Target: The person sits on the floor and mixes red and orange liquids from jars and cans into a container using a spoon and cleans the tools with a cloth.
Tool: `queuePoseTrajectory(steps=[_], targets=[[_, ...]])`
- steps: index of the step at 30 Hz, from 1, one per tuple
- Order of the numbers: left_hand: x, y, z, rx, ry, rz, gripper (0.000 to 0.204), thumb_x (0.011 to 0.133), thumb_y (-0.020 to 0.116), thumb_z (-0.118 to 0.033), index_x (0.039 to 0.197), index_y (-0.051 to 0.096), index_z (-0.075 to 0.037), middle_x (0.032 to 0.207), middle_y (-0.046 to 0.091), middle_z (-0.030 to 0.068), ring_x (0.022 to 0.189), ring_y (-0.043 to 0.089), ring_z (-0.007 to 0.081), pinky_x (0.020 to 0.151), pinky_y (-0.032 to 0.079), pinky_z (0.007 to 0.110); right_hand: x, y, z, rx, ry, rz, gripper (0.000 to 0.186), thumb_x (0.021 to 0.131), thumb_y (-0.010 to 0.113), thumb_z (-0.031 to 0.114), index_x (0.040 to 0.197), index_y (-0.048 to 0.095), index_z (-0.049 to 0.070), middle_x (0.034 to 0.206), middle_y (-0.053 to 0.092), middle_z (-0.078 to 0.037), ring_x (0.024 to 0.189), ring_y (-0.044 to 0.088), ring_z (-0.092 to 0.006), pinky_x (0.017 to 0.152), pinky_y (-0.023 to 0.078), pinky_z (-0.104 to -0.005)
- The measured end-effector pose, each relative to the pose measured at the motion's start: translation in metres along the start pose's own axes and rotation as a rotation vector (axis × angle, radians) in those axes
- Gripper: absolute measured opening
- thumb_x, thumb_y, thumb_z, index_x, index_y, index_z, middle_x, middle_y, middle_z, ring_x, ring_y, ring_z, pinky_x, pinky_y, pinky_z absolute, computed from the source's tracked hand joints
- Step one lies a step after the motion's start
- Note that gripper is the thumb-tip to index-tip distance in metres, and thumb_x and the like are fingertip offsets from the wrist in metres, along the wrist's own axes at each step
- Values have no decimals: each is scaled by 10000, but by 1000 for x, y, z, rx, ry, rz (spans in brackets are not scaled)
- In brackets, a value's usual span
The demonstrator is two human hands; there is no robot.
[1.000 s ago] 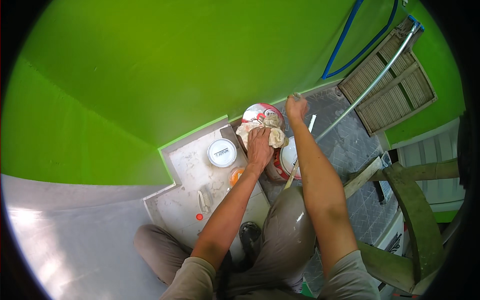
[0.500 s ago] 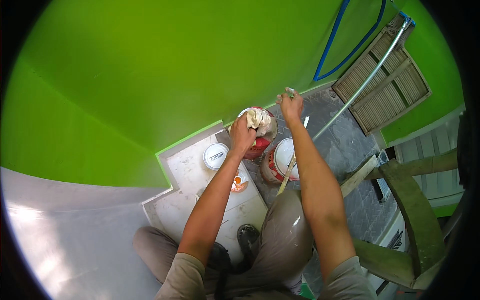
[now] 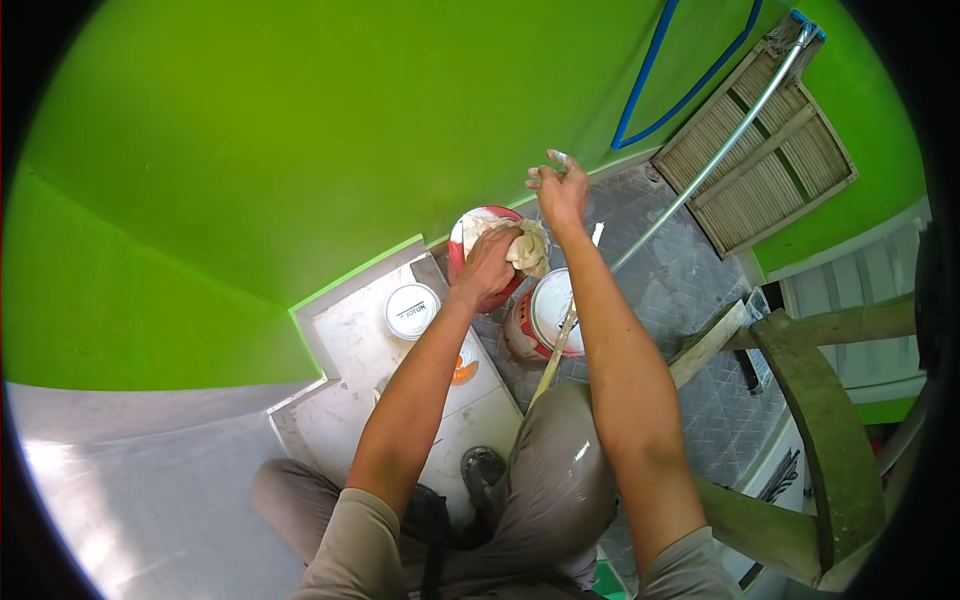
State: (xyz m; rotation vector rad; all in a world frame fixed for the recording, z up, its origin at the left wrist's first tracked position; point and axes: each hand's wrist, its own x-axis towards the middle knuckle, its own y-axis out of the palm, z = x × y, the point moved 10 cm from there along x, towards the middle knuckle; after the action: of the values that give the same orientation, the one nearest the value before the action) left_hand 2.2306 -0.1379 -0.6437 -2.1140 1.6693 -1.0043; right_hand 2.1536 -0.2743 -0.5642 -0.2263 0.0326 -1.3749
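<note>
My left hand [image 3: 488, 262] grips a crumpled cream rag [image 3: 530, 250] over a red bucket [image 3: 457, 245] by the green wall. The rag and hand hide part of the bucket's mouth. My right hand [image 3: 562, 192] is raised farther out, right of the bucket, its fingers apart and white smears on the tips. Nothing shows in it. Below my right wrist stands a red-and-white paint bucket [image 3: 522, 335] with a white top, a thin yellowish stick [image 3: 550, 368] leaning against it.
A white-lidded tub [image 3: 411, 311] and a small container with orange on it [image 3: 465, 369] stand on the pale ledge [image 3: 340, 350]. A long metal pole [image 3: 720, 160] slants past a slatted wooden panel [image 3: 770, 165]. Wooden beams [image 3: 815, 420] rise at the right; a blue hose [image 3: 640, 100] hangs on the wall.
My left hand has turned palm down over the red bucket with the rag. My right hand has moved a little farther out, and its fingers have spread. The view has shifted slightly.
</note>
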Motion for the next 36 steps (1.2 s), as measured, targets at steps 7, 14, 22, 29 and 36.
queuePoseTrajectory(steps=[7, 14, 22, 29, 36], targets=[[-24, 13, -18, -121, -143, 14, 467, 911, 614, -121, 1365, 614, -11, 1366, 646, 263, 1269, 606, 453, 1073, 491, 501, -7, 7, 1, 87, 31, 31, 436, 971, 585, 20, 1401, 572, -51, 987, 765, -184, 778, 746, -196, 684, 559, -299], [-9, -16, 5, -81, -286, -93, 558, 819, 543, -13, 1375, 595, -7, 1185, 704, 297, 1165, 640, 488, 1020, 489, 542, -11, 1, 14, 74, 0, 85, 430, 977, 569, 25, 1403, 575, -36, 990, 771, -177, 785, 753, -200, 681, 553, -294], [11, 37, -10, 439, -185, 209, 403, 797, 714, -124, 1196, 770, -104, 1191, 738, 200, 1249, 589, 365, 1014, 468, 471, -11, -6, 22, 52, -11, 26, 439, 950, 599, -19, 1389, 586, -21, 983, 778, -161, 763, 755, -190, 660, 540, -278], [-27, 21, -6, 335, -201, 283, 446, 819, 745, -200, 1262, 774, -158, 1217, 734, 179, 1260, 600, 424, 1147, 423, 554, -13, 9, 21, 87, -64, 89, 425, 939, 586, -15, 1358, 601, -82, 918, 778, -193, 742, 769, -212, 709, 607, -330], [-31, -34, 23, 609, -19, 211, 389, 801, 713, -177, 1178, 805, -167, 1225, 701, 77, 1189, 610, 297, 985, 495, 448, -20, 15, 23, -60, -103, 168, 427, 967, 591, -18, 1393, 587, -54, 969, 783, -181, 766, 763, -199, 699, 587, -302]])
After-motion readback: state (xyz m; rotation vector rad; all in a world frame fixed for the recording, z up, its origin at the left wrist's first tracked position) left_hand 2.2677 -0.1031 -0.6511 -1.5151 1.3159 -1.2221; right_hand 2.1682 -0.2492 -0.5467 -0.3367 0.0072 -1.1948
